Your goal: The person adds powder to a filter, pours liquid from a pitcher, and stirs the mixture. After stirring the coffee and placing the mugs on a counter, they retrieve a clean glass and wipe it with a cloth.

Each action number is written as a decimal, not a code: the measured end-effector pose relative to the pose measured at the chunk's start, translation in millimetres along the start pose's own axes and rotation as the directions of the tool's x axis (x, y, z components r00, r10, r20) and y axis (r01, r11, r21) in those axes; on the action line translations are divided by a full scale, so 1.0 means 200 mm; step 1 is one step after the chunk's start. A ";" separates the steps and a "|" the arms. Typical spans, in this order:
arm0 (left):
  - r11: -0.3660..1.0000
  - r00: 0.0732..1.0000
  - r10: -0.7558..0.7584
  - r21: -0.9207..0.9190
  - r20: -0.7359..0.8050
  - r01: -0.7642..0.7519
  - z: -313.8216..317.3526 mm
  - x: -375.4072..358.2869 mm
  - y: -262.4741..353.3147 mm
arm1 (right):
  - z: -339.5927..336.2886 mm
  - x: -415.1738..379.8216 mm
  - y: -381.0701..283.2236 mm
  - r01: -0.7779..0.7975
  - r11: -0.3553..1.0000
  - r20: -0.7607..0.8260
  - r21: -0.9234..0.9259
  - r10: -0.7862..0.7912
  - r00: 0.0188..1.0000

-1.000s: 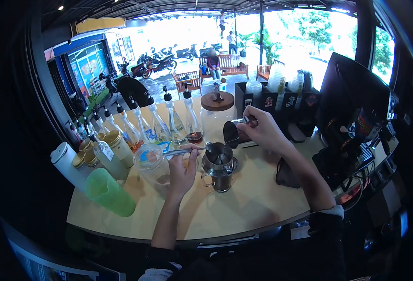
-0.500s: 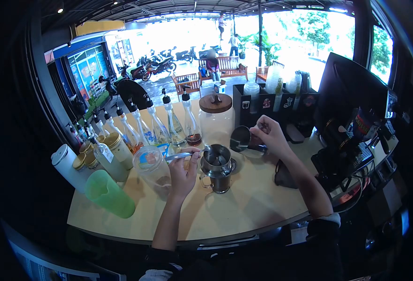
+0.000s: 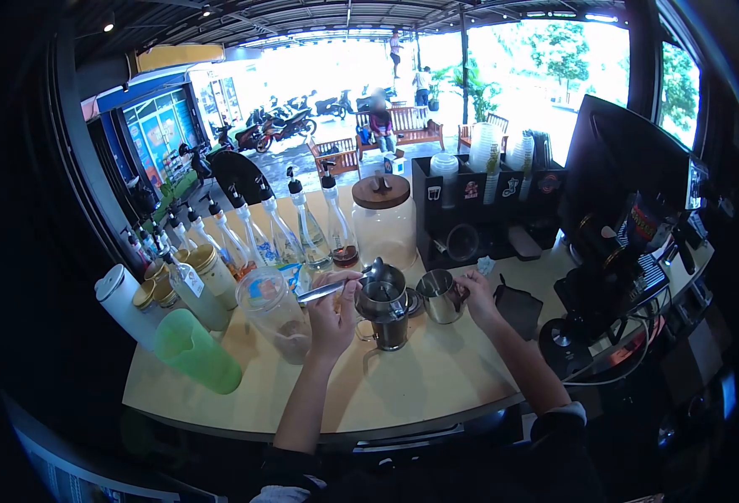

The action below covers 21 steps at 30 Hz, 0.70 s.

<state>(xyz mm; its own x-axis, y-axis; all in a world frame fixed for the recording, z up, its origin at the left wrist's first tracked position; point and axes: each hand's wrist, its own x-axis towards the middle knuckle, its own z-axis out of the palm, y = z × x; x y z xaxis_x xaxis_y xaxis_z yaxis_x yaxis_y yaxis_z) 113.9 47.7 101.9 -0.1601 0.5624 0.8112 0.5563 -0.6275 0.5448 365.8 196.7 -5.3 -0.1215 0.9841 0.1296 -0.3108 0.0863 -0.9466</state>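
My left hand [image 3: 333,323] is closed around a metal spoon [image 3: 323,291], and the spoon's bowl sits over the open top of a metal drip coffee filter [image 3: 379,312]. This filter rests on a glass mug [image 3: 393,335] that has dark contents and a handle on its left. To the right, my right hand [image 3: 478,298] grips the handle of a small steel pitcher [image 3: 442,303], which stands upright close beside the filter. A clear plastic jar [image 3: 270,310] with some brown powder low inside is just left of my left hand.
Pump bottles [image 3: 309,226] line the back left, beside a glass jar with a wooden lid [image 3: 382,193]. A green pitcher [image 3: 197,352] stands at the front left. Black cup holder [image 3: 487,214], monitor [image 3: 625,176] and a dark cloth-like item [image 3: 518,312] are on the right.
My right hand has lowered the steel pitcher and brought it from tilted to upright beside the filter. My left hand still has the spoon over the filter.
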 end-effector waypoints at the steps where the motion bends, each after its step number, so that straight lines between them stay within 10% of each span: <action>1: 1.000 1.000 -0.007 -0.009 -0.008 0.007 0.00 0.00 0.00 | -0.02 0.01 0.03 -0.001 1.000 0.001 0.001 0.001 1.000; 13: 0.999 1.000 -0.021 -0.033 -0.019 0.020 0.04 -0.01 0.04 | -0.14 -0.05 0.07 -0.012 0.993 0.022 -0.119 0.015 1.000; 18: 0.945 0.969 0.242 0.213 0.055 -0.248 0.04 0.08 0.10 | 0.09 -0.16 -0.39 0.477 0.584 0.234 -0.657 -0.443 0.865; 21: 0.827 0.909 0.367 0.377 0.198 -0.417 0.05 0.12 0.14 | 0.39 -0.38 -0.72 0.633 0.707 0.464 -0.316 -0.467 0.753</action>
<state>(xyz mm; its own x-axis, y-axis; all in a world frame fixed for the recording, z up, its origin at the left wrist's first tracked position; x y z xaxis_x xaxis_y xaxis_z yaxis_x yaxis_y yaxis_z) 133.9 50.1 134.3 0.2203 0.3871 0.8953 0.8342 -0.5505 0.0328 346.5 96.8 144.0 -0.3833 0.6284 0.6769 0.0011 0.7332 -0.6800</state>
